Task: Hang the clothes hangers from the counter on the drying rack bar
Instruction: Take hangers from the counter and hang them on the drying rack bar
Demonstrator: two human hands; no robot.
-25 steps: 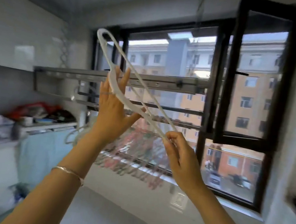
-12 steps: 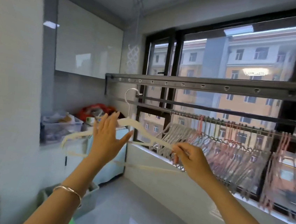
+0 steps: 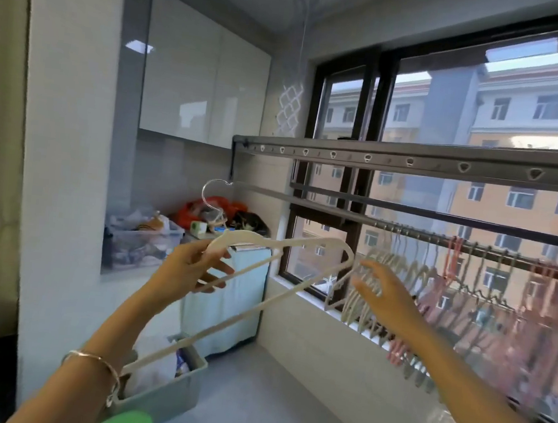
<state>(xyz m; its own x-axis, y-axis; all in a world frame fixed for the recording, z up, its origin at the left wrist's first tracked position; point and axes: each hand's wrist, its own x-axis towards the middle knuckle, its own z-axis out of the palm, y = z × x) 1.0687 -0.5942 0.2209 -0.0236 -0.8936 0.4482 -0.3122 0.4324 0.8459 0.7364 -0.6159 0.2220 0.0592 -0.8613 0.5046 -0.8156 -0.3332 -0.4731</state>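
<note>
I see the white hanger (image 3: 224,325) held up in front of the window, and my left hand (image 3: 192,271) grips it at the neck just under the hook, with the fingers (image 3: 220,267) curled round the plastic. Its long axis slants from low beside my left wrist up and to the right, ending just beside my right hand (image 3: 389,295). That hand is spread open, with the fingers (image 3: 368,269) straight and holding nothing. I cannot tell whether the fingertips touch the hanger's far tip or stop just short of it. The clear hook (image 3: 218,181) stands above my left fingers, its tip close to the left end of the drying rack bar (image 3: 306,203). The bar runs to the right, above and beyond both hands. Further right, past my right fingers, rows of white and pink hangers (image 3: 435,286) already hang on it. The left hand is the nearer one to the bare stretch of bar, so I judge the next move is to lift the hook over the bar there.
</note>
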